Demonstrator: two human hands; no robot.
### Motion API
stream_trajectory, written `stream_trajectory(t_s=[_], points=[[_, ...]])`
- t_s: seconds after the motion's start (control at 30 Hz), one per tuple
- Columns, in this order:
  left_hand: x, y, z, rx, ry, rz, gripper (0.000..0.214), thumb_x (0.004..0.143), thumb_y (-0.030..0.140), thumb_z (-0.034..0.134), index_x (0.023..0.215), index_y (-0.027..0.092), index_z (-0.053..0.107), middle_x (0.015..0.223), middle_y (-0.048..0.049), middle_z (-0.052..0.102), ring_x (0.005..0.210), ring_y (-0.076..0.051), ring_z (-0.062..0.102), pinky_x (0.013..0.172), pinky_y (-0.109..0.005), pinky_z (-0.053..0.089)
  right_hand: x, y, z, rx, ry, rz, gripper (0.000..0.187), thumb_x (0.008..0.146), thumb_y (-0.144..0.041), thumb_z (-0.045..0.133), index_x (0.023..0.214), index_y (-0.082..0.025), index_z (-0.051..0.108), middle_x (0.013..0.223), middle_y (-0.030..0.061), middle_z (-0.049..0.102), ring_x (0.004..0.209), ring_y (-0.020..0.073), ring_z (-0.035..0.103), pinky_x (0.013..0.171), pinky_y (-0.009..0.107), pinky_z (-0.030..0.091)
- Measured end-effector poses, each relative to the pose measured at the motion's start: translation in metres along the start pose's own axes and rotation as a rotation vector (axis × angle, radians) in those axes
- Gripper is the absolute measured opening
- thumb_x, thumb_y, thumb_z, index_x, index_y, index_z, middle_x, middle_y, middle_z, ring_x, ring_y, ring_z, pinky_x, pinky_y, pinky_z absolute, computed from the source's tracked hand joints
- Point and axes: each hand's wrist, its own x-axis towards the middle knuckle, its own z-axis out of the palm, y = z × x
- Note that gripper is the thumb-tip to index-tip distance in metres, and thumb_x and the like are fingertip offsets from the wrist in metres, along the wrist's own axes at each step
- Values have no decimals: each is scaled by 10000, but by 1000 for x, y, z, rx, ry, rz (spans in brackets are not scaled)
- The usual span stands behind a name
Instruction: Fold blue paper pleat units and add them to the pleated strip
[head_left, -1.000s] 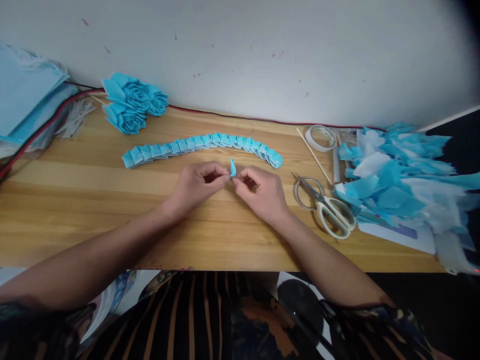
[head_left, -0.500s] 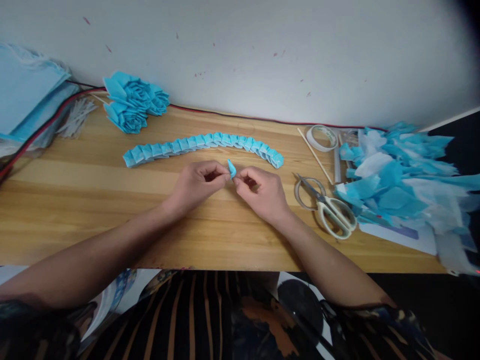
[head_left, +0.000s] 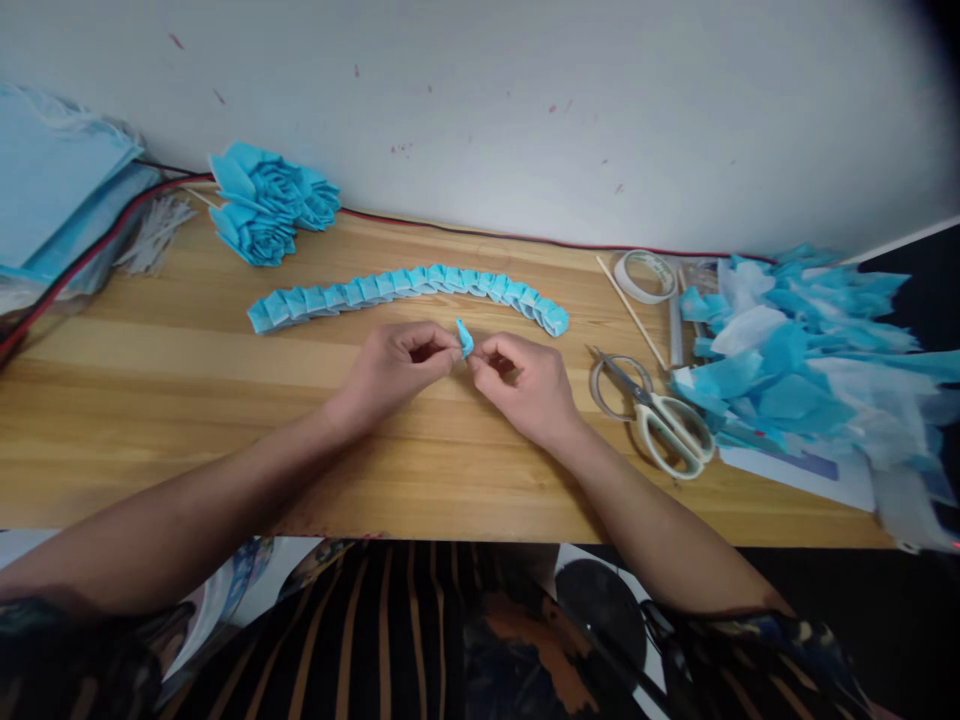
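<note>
A small piece of blue tissue paper (head_left: 465, 337) is pinched between my left hand (head_left: 396, 369) and my right hand (head_left: 523, 384), both with fingers closed, just above the wooden table (head_left: 187, 400). Its tip sticks up between my fingertips. Just beyond my hands lies a long curved row of folded blue paper petals (head_left: 405, 290). A pair of white-handled scissors (head_left: 652, 410) rests close to the right of my right hand.
Finished blue paper flowers (head_left: 266, 205) sit at the back left beside stacked blue sheets (head_left: 52, 190) and a red-black cable (head_left: 90, 250). At right are a tape roll (head_left: 641, 275), a wooden stick (head_left: 630, 312) and a heap of blue and white scraps (head_left: 810, 350).
The blue piece has turned slightly between my fingertips, from curled to a flatter pointed shape. Both hands stay in nearly the same place.
</note>
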Motion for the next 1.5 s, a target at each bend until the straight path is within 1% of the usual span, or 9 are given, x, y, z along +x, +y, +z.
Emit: stream_trajectory(t_s=[0.13, 0.33, 0.67, 0.97, 1.17, 1.3, 1.4, 1.47, 1.5], points=[[0, -1, 0, -6, 7, 4, 174, 836, 328, 649, 739, 189, 694, 755, 4, 718, 732, -139, 619, 707, -258, 486, 0, 1, 0, 6, 5, -5, 132, 837, -186, 572, 716, -209, 618, 661, -20, 623, 616, 114, 540, 609, 256, 407], [0, -2, 0, -27, -4, 23, 189, 841, 333, 658, 737, 180, 697, 753, -1, 716, 723, -133, 616, 699, -255, 471, -1, 0, 0, 40, -6, 34, 149, 848, -260, 616, 707, -212, 609, 663, -16, 633, 605, 116, 534, 594, 260, 404], [0, -2, 0, -8, 4, 12, 177, 835, 324, 644, 732, 190, 697, 747, 1, 716, 726, -137, 612, 697, -259, 470, -1, 1, 1, 42, -21, 49, 120, 825, -216, 560, 716, -216, 609, 661, -20, 618, 609, 118, 527, 606, 259, 409], [0, -1, -1, -21, 1, 16, 175, 835, 320, 649, 733, 187, 701, 750, 3, 716, 718, -130, 610, 694, -255, 464, 0, -1, -1, 48, -28, 50, 127, 836, -236, 580, 718, -211, 618, 655, -21, 612, 610, 116, 530, 597, 254, 406], [1, -3, -2, -5, 11, 30, 183, 831, 334, 647, 721, 193, 683, 746, 5, 708, 727, -135, 610, 698, -256, 474, 0, -4, -6, 65, -75, 38, 149, 872, -263, 562, 825, -197, 687, 708, -8, 664, 611, 115, 540, 606, 259, 421], [3, -2, -4, -15, 27, 33, 157, 832, 319, 648, 741, 198, 689, 738, 14, 686, 697, -125, 580, 676, -255, 460, 2, -2, -10, 83, -32, 102, 172, 896, -301, 573, 770, -214, 652, 684, -14, 641, 623, 124, 542, 617, 270, 430], [4, -1, -7, -46, 51, -17, 149, 828, 321, 656, 736, 206, 677, 675, 25, 621, 620, -113, 515, 601, -251, 420, 5, 2, -17, 140, 91, 198, 213, 902, -340, 597, 724, -222, 602, 674, -21, 609, 616, 122, 523, 616, 279, 436], [5, 0, -8, -77, 55, -64, 150, 827, 326, 658, 729, 212, 658, 648, 29, 584, 587, -111, 487, 573, -250, 407, 7, 5, -21, 224, 122, 259, 183, 898, -365, 615, 785, -224, 645, 706, -21, 610, 642, 126, 542, 629, 282, 462], [5, 0, -9, -92, 48, -81, 155, 828, 330, 658, 727, 214, 647, 644, 29, 574, 581, -111, 485, 572, -251, 411, 8, 7, -22, 278, 102, 291, 170, 893, -378, 627, 843, -225, 680, 729, -19, 621, 663, 131, 560, 635, 284, 480]])
